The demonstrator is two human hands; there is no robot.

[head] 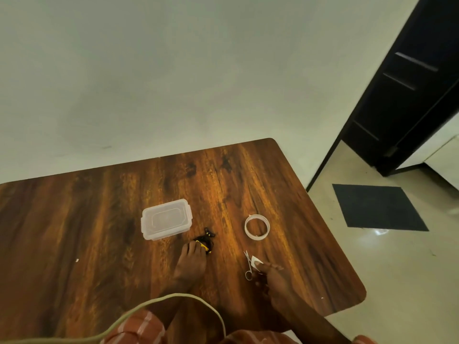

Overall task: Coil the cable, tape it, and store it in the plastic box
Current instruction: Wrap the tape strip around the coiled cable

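While the coiled cable was pinned to the tabletop under the left grip, a cut tape piece was pinched in the right grip; the coil was best kept pressed tight for wrapping.

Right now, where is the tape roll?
In the head view the tape roll lies flat on the table, right of the plastic box and beyond the scissors.

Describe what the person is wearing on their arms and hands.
Both the left hand and the right hand are bare: no gloves, rings or watch visible. The forearms are uncovered too. Orange-brown sleeves with pale stripes show at the bottom edge.
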